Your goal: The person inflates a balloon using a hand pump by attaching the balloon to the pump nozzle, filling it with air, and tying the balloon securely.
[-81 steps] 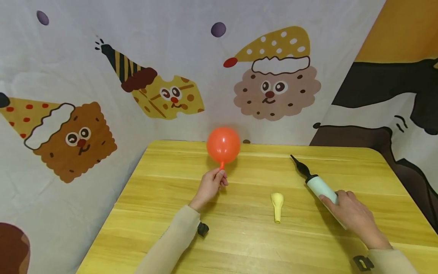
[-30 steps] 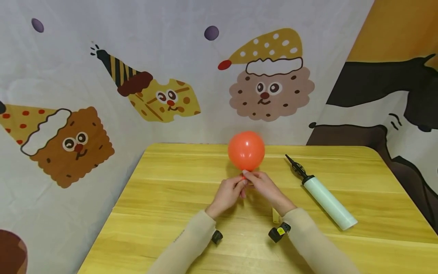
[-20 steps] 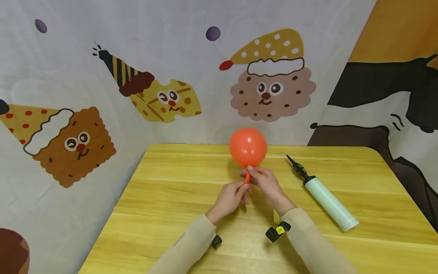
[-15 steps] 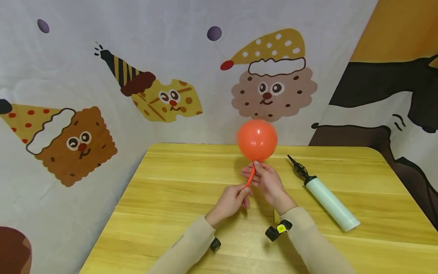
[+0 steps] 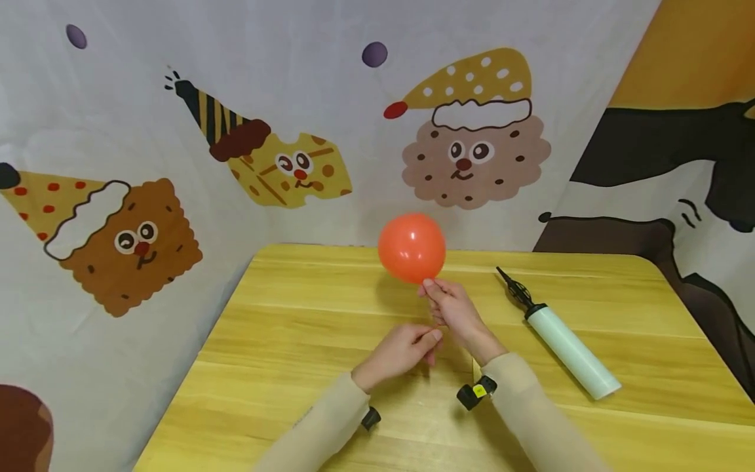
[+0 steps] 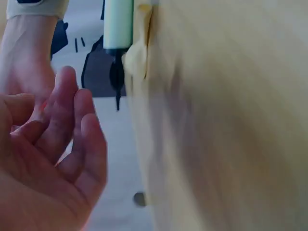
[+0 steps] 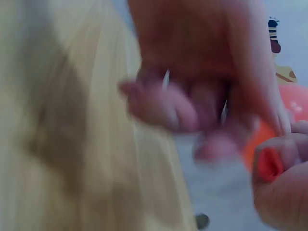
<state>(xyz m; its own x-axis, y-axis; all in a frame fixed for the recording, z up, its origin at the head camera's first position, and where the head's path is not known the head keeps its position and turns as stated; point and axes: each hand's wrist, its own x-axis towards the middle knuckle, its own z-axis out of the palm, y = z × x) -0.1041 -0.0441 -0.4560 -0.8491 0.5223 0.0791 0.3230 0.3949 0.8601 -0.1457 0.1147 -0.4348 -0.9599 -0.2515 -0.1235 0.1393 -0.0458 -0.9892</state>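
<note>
An inflated orange-red balloon (image 5: 411, 248) floats over the far part of the wooden table, held up by both hands. My right hand (image 5: 460, 318) pinches its neck just below the round body, thumb and forefinger at the base. Lower down, my left hand (image 5: 398, 354) pinches the tail end of the neck. The open mouth of the balloon (image 7: 270, 164) shows as a red ring between the left thumb and forefinger in the right wrist view. Much of the neck is hidden behind the right-hand fingers in the head view.
A pale green hand pump (image 5: 572, 351) with a black nozzle lies on the table (image 5: 283, 328) to the right. A flat yellow balloon (image 6: 136, 60) lies there too, mostly hidden by the right wrist in the head view. Behind stands a cartoon-printed cloth (image 5: 377, 131).
The right hand has let go of the pump, left it lying on the table, and taken hold of the balloon's neck. The neck was then stretched; lately the balloon has swung left.
</note>
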